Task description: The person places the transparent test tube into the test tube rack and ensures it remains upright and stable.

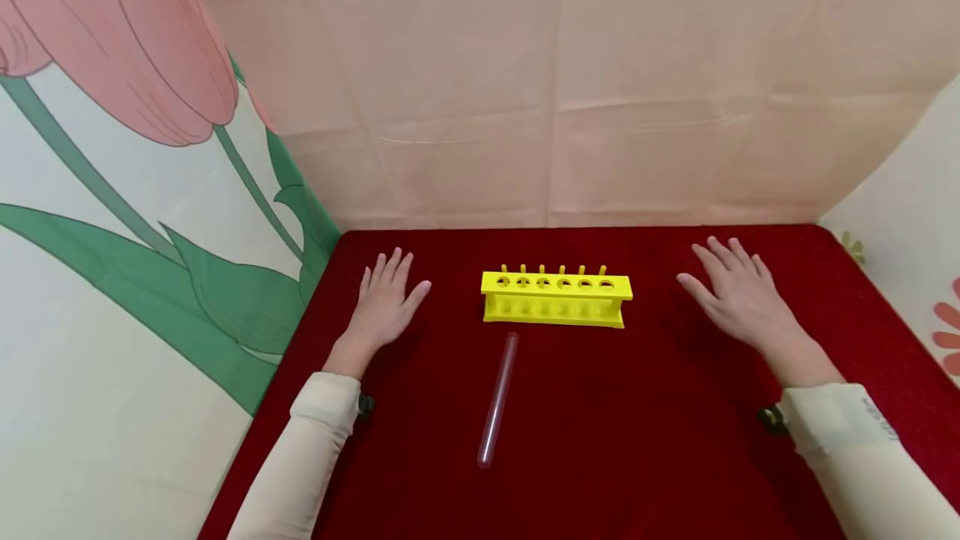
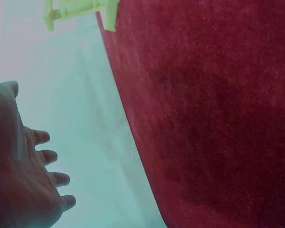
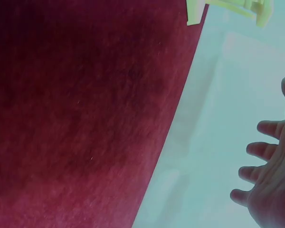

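Observation:
A yellow test tube rack (image 1: 555, 311) stands toward the back middle of the red-covered table, its row of round holes and short pegs facing up. In front of it a clear test tube (image 1: 498, 402) lies on the cloth, slightly slanted. My left hand (image 1: 382, 302) is spread out left of the rack, palm down and holding nothing. To the right, my right hand (image 1: 738, 294) is likewise spread with fingers straight, apart from the rack. Each wrist view catches an end of the rack (image 2: 80, 9) and the hand with fingers extended.
Dark red cloth (image 1: 637, 457) covers the table. A pale pink hanging sheet (image 1: 562, 107) rises behind its back edge. At the left is a white curtain printed with a large tulip (image 1: 150, 40); another pale curtain (image 1: 922, 190) stands at the right.

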Tool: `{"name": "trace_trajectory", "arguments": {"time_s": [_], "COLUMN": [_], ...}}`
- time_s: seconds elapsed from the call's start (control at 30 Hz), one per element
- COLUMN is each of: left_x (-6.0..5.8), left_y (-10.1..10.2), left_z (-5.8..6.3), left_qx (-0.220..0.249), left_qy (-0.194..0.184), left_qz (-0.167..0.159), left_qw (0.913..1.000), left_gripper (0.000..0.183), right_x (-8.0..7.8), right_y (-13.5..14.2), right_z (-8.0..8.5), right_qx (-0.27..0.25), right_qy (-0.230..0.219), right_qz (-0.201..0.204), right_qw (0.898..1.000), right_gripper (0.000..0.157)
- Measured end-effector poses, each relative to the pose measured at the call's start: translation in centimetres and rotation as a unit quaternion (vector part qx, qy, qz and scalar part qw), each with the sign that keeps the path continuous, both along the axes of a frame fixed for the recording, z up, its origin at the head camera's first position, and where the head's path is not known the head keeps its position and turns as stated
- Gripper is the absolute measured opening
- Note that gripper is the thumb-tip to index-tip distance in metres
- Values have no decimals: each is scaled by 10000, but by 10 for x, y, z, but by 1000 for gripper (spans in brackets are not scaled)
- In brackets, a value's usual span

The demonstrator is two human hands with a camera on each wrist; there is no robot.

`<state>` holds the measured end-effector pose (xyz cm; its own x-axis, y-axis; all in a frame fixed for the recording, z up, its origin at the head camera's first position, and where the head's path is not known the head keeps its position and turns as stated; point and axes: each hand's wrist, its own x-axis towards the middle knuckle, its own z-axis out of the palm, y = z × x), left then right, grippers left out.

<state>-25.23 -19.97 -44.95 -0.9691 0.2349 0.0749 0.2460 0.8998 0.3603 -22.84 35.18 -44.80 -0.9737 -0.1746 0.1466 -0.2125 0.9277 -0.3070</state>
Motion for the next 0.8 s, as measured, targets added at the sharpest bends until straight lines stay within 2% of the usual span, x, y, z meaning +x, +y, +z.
{"name": "trace_trajectory", "arguments": {"time_s": [0.27,0.8], "left_x": [3,13], "left_y": [4,18], "left_z": [0,1], "left_qx": [1,-146], "left_qy": [108,-35], "left_qz": [118,-14], "left_qw": [9999,9999], "left_gripper": [81,79], "right_x": [-1,2], "right_y": [-11,-28], "right_z": [0,5], "right_qx": [103,176], "right_qy": [-15,26], "right_qz": [7,187], "right_qw": [9999,9997], "right_gripper": [76,72]}}
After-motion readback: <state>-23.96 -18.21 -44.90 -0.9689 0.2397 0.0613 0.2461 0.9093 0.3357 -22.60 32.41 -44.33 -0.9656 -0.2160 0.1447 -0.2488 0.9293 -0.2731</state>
